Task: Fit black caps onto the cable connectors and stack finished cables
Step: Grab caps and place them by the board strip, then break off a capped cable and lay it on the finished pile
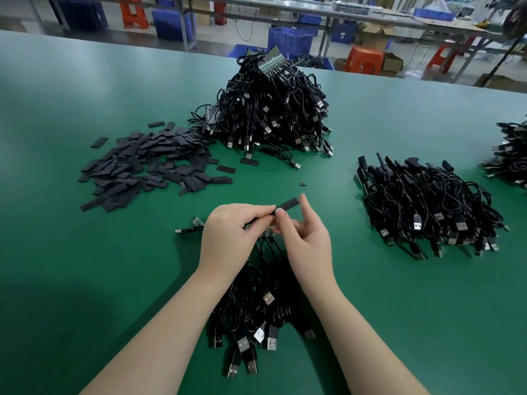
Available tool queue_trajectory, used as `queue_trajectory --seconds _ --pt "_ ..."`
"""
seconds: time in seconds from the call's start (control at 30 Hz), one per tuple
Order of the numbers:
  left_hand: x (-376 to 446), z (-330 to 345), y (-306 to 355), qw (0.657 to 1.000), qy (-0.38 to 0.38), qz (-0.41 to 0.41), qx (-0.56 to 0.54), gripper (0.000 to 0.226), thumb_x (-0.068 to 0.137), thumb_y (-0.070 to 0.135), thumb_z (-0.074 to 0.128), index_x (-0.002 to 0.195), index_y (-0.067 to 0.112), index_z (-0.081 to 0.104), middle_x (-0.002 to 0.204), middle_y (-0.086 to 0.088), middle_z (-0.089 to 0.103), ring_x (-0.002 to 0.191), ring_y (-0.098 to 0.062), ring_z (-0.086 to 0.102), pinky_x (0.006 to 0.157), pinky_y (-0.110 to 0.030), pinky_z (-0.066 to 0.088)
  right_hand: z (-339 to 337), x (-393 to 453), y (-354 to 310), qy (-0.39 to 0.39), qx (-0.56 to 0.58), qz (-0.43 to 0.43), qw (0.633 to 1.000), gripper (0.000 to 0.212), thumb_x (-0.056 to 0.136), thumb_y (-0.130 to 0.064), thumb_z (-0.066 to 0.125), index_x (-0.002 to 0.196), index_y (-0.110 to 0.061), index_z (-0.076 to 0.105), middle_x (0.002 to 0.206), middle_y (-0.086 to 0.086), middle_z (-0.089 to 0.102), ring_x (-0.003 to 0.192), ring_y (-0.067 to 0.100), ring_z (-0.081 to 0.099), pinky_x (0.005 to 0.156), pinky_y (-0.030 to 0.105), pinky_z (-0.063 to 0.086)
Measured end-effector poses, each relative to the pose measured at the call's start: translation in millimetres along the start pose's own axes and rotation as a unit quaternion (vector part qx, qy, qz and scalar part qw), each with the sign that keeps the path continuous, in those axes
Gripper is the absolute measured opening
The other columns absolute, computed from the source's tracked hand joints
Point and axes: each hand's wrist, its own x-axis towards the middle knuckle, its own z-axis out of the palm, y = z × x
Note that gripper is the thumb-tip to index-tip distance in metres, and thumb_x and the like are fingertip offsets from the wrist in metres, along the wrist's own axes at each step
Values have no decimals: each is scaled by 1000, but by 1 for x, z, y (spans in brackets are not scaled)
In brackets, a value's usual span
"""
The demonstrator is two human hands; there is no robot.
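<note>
Head view, nearest first: what lies by the wrists?
— A bundle of black cables (256, 309) on the green table (85, 280), their plugs fanned toward the near edge, the leads running up under both hands.

— And the hands?
— The left hand (228, 232) has its fingers curled, pinching the near end of a black cap (286, 207) and gripping the connector end of a cable below it. The right hand (305, 238) pinches the same cap between thumb and forefinger, its other fingers loosely raised. The cap points up and to the right, just above the bundle's far end.

— Further out?
— On the left, a spread heap of loose caps (145, 163). On the right, a pile of capped cables (427, 206), well apart from the hands.

— Beyond that?
— A tall mound of uncapped cables (273, 109) at the centre, touching the heap of caps. Another cable pile (513, 155) sits at the right edge. Far back stand workbenches, blue crates (291, 41) and orange stools (365, 59).
</note>
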Motion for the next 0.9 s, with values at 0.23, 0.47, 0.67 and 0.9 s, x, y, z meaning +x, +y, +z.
queue_trajectory --seconds 0.23,0.47,0.67,0.9 --pt "3 -4 -7 998 -53 -12 44 40 80 35 78 118 33 69 100 22 69 99 3 60 95 -31 45 -1 0 -7 56 54 -26 997 23 96 -21 64 76 -22 75 77 0 75 71 9 66 65 15 50" --pt "6 -4 -10 992 -105 33 60 17 87 27 67 101 24 77 88 13 74 83 -9 68 79 -42 53 -1 -1 -8 27 50 19 998 13 92 -14 69 84 -21 77 82 -4 77 74 4 69 68 12 50" --pt "5 -4 -11 998 -45 -3 45 40 92 41 57 127 24 64 120 11 67 113 -7 61 100 -44 47 -22 40 -42 108 138 -8 984 14 98 -22 59 87 -16 65 87 0 76 75 8 64 67 22 53" --pt "5 -1 -10 998 -35 -8 53 25 94 16 61 117 21 70 111 12 71 107 -6 64 96 -43 49 -100 112 -37 171 -575 -45 799 28 100 -33 51 103 -12 69 97 8 70 79 27 59 67 30 38"
